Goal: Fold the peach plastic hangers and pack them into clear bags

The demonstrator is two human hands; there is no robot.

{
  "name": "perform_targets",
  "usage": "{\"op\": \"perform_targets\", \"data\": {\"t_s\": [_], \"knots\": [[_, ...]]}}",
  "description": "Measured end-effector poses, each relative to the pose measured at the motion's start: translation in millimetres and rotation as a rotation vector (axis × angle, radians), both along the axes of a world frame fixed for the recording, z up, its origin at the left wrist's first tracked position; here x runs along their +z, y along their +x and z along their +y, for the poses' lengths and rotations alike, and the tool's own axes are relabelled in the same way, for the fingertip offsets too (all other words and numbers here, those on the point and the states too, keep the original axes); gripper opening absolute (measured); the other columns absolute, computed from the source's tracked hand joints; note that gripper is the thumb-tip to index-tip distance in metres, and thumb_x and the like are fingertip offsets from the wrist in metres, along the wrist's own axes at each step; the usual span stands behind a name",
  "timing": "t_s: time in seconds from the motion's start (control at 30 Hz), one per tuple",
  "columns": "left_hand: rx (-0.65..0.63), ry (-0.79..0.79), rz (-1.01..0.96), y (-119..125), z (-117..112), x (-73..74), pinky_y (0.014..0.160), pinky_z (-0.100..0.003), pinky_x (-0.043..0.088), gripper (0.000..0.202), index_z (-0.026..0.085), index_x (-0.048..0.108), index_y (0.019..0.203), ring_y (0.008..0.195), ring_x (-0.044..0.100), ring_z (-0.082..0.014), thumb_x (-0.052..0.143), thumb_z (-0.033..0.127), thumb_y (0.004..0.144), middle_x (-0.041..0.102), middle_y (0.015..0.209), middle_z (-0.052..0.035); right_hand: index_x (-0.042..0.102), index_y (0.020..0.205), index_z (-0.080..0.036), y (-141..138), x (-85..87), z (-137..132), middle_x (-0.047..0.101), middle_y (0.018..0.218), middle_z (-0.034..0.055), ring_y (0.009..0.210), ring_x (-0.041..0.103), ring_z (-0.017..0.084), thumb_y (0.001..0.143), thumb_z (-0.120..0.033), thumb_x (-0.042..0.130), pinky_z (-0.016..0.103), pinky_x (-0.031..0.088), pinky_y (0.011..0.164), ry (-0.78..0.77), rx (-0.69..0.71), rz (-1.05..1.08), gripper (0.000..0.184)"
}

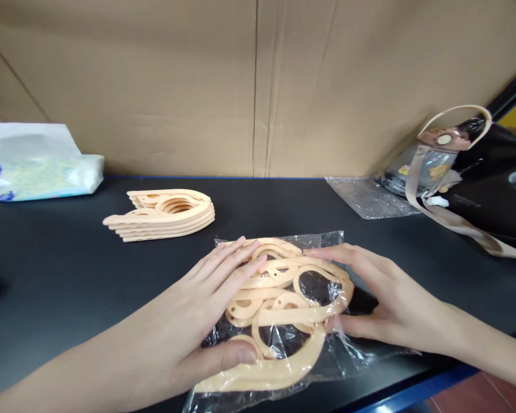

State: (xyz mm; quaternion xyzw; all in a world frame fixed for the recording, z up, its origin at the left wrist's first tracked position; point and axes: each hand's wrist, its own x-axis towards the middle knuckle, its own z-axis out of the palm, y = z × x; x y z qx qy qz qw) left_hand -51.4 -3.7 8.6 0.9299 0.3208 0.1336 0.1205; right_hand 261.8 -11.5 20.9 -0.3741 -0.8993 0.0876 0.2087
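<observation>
Seemingly the bag [286,339] of hangers [294,315] is being steadied beneath the spread left hand [212,304] and against the right hand [384,292], thumb and fingers parted; lifting would want a firmer hold.

A tissue pack [47,175] lies at left before a brown cardboard panel [176,86]. At right, a water bottle [432,166] with a beige strap [414,175] sits beside a black bag [499,183]; reddish floor tiles [462,396] show below.
</observation>
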Motion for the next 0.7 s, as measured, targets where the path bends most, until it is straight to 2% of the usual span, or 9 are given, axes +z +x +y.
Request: {"op": "perform_targets", "data": {"t_s": [0.13,0.27,0.33,0.5,0.6,0.7], "knots": [[0.040,0.044,-0.066,7,-3,-1.7,0.122,-0.048,0.025,0.060,0.037,0.024,0.156,0.152,0.018,-0.0256,0.043,0.052,0.100,0.027,0.164,0.0028,0.036,0.141,-0.031,20,5.7,1,0.059,0.140,0.0073,0.124,0.060,0.025,0.083,-0.048,0.072,0.039,0.056,0.095,-0.053,-0.088,-0.104,0.070],[0.032,0.035,-0.028,9,-2,3.9,0.121,-0.049,0.026,0.054,0.039,0.032,0.153,0.153,0.016,-0.0244,0.041,0.052,0.101,0.028,0.163,0.0065,0.050,0.129,-0.035,31,10.0,1,0.063,0.137,0.0019,0.126,0.059,0.023,0.090,-0.041,0.065,0.037,0.055,0.096,-0.141,-0.112,-0.086,0.041],[-0.004,0.006,0.003,9,-1,7.5,0.120,-0.047,0.028,0.055,0.039,0.032,0.152,0.152,0.018,-0.0243,0.044,0.052,0.100,0.031,0.162,0.0062,0.052,0.127,-0.034,27,10.1,1,0.067,0.129,0.0013,0.120,0.064,0.022,0.093,-0.039,0.062,0.035,0.055,0.094,-0.160,-0.101,-0.017,0.036],[-0.020,-0.011,-0.013,11,1,11.6,0.119,-0.047,0.030,0.059,0.037,0.033,0.153,0.150,0.024,-0.0262,0.049,0.050,0.098,0.035,0.161,0.0020,0.047,0.136,-0.031,5,7.5,7,0.076,0.100,-0.0018,0.101,0.071,0.019,0.091,-0.034,0.065,0.035,0.053,0.092,-0.211,-0.054,0.094,0.048],[-0.028,-0.038,-0.038,13,1,14.2,0.118,-0.048,0.032,0.061,0.038,0.032,0.153,0.149,0.026,-0.0284,0.052,0.049,0.097,0.037,0.160,0.0002,0.046,0.137,-0.031,-4,4.5,10,0.076,0.098,-0.0030,0.097,0.071,0.016,0.091,-0.030,0.065,0.032,0.053,0.092,-0.207,-0.015,0.129,0.049],[-0.051,-0.074,0.031,15,3,17.7,0.118,-0.051,0.031,0.063,0.035,0.034,0.153,0.148,0.029,-0.0304,0.056,0.049,0.095,0.038,0.159,-0.0027,0.044,0.137,-0.031,-7,0.1,12,0.074,0.094,-0.0046,0.091,0.071,0.013,0.091,-0.027,0.066,0.027,0.053,0.087,-0.197,0.000,0.149,0.051]]}}
